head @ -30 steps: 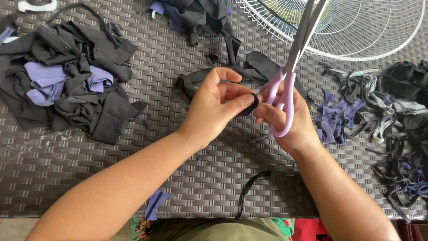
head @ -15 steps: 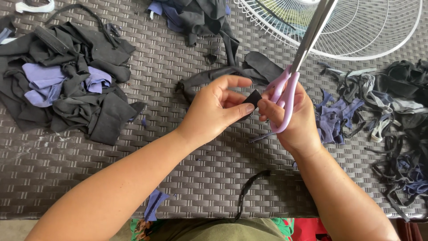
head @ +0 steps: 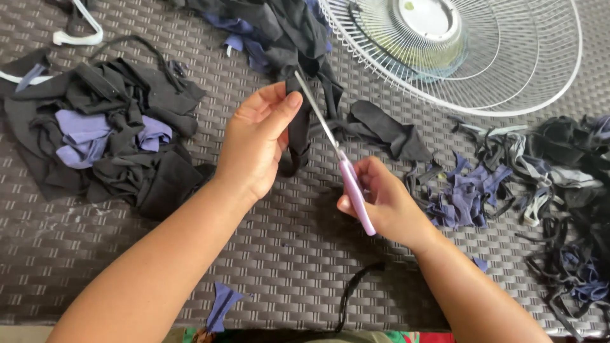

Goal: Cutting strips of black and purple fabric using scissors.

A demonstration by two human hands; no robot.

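Head camera shows me a white fan guard [head: 508, 95] at the top right, a pile of black and purple cloth [head: 108, 146] on the left and cut scraps [head: 470, 197] on the right, all on a woven mat [head: 286, 254]. My left hand [head: 254, 146] pinches a black strip [head: 298, 136] upright. My right hand [head: 387, 203] grips purple-handled scissors [head: 340, 165], blades angled up against the strip.

You're at a makeshift home craft spot: a grey woven-wicker table [head: 114, 267], heaps of black and purple fabric scraps [head: 108, 146] at left, a white wire fan guard [head: 508, 70] upper right.
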